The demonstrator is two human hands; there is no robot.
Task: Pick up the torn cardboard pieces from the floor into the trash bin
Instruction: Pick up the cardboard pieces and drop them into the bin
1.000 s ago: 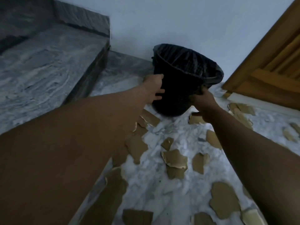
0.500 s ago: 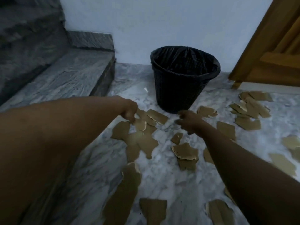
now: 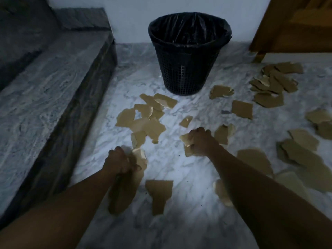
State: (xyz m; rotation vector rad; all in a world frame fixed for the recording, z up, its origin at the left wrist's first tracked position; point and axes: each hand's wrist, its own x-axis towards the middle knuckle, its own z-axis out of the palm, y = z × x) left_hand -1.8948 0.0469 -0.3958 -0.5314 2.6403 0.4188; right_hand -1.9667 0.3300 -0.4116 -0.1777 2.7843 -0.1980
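Cardboard pieces [image 3: 152, 126] lie all over the floor [image 3: 179, 168], on our side of the trash bin [image 3: 185, 72]. Our left hand [image 3: 119, 161] curls its fingers round a long piece [image 3: 125, 191] (it runs back toward us). Our right hand [image 3: 200, 141] grips a small piece [image 3: 186, 138], nearer the bin. Inside we see only a black bag [image 3: 188, 31].

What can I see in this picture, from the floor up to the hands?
trash bin: one, black with a black liner, on the floor by the far wall.
cardboard pieces: many, tan, scattered in front of and to the right of the bin.
floor: one, white-grey marble.
step: one, grey marble, left.
wooden door: one, brown, upper right.
wall: one, pale, behind the bin.
left hand: one, grips a long piece, low centre.
right hand: one, grips a small piece, centre right.
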